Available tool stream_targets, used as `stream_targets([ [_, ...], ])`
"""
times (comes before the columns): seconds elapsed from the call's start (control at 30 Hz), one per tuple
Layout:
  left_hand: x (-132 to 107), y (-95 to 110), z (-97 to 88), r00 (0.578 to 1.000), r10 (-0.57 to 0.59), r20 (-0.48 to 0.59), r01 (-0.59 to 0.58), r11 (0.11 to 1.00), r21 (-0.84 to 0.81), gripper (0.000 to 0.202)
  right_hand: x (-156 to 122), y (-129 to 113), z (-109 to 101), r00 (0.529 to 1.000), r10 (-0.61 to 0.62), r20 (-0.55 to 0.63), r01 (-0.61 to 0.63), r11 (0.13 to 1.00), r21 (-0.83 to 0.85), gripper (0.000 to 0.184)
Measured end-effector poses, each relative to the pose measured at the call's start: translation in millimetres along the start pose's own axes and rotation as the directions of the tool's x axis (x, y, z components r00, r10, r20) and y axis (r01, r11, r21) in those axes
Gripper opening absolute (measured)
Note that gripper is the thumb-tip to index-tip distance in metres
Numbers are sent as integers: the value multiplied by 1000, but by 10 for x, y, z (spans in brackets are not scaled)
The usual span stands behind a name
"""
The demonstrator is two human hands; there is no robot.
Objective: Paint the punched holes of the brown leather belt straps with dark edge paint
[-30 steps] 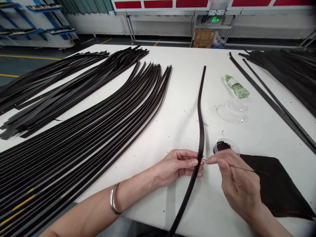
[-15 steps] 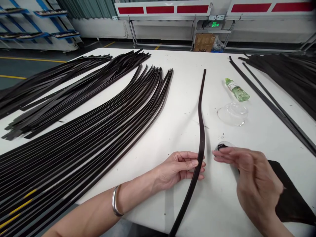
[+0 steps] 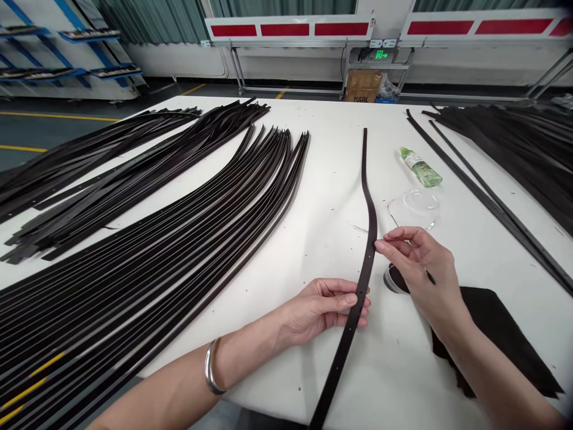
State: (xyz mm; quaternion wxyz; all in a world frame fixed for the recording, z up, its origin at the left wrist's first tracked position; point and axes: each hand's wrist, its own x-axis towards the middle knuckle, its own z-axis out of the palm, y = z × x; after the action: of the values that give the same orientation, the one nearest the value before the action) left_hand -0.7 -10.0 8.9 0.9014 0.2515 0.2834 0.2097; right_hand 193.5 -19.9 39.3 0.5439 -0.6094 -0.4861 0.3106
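A long dark brown leather strip [image 3: 339, 358] with small holes along it runs up the middle of the table. My left hand [image 3: 316, 310], a silver bangle [image 3: 211, 367] on its wrist, pinches the strip between thumb and fingers. At the strip's right edge, above my left hand, are the fingertips of my right hand [image 3: 423, 263]. My right hand is closed on a thin stick [image 3: 428, 275]; its dark end shows by the palm, the rest mostly hidden. Partly behind that hand stands a small clear cup [image 3: 393, 282] with dark contents.
Several dark strips [image 3: 179, 239] fan out on the left, with more bundles [image 3: 505, 143] at right. A green bottle [image 3: 421, 167] and an upturned clear plastic bowl [image 3: 414, 206] lie beyond my right hand. Black cloth [image 3: 496, 334] lies under my right forearm on the white table [image 3: 268, 352].
My right hand has moved left and slightly up, from over the small cup to the strip's edge. The strip's flat, holed face now shows more. My left hand keeps its hold.
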Motion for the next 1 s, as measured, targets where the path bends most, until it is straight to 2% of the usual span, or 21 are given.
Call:
stream_targets([
  [0.1, 8, -2, -1, 999, 6, -38, -7, 1000, -9, 30, -44, 59, -159, 997, -81, 10, 82, 997, -15, 31],
  [0.17, 18, -6, -8, 998, 3, -66, -4, 1000, -16, 29, -106, 99, -319, 996, -91, -16, 90, 993, -77, 35],
  [0.27, 33, -8, -27, 995, -11, -97, 9, 1000, -18, 27, -175, 146, -540, 989, -135, -55, 110, 940, -324, 28],
  [0.33, 39, -4, -40, 995, -18, -100, 17, 1000, -11, 26, -190, 180, -614, 976, -217, -15, 185, 864, -467, 32],
  [0.47, 41, 9, -44, 996, -16, -84, 17, 1000, 16, 24, -180, 275, -592, 923, -365, 123, 366, 731, -575, 34],
  [0.53, 40, 11, -41, 996, -14, -86, 16, 1000, 25, 23, -174, 323, -559, 902, -403, 158, 413, 693, -592, 31],
  [0.8, 57, 4, -58, 995, -15, -95, 17, 1000, 15, 23, -155, 432, -553, 878, -435, 201, 459, 643, -613, 26],
  [1.0, 43, 5, -39, 996, -8, -91, 9, 1000, 15, 23, -141, 449, -526, 880, -434, 194, 457, 660, -596, 28],
])
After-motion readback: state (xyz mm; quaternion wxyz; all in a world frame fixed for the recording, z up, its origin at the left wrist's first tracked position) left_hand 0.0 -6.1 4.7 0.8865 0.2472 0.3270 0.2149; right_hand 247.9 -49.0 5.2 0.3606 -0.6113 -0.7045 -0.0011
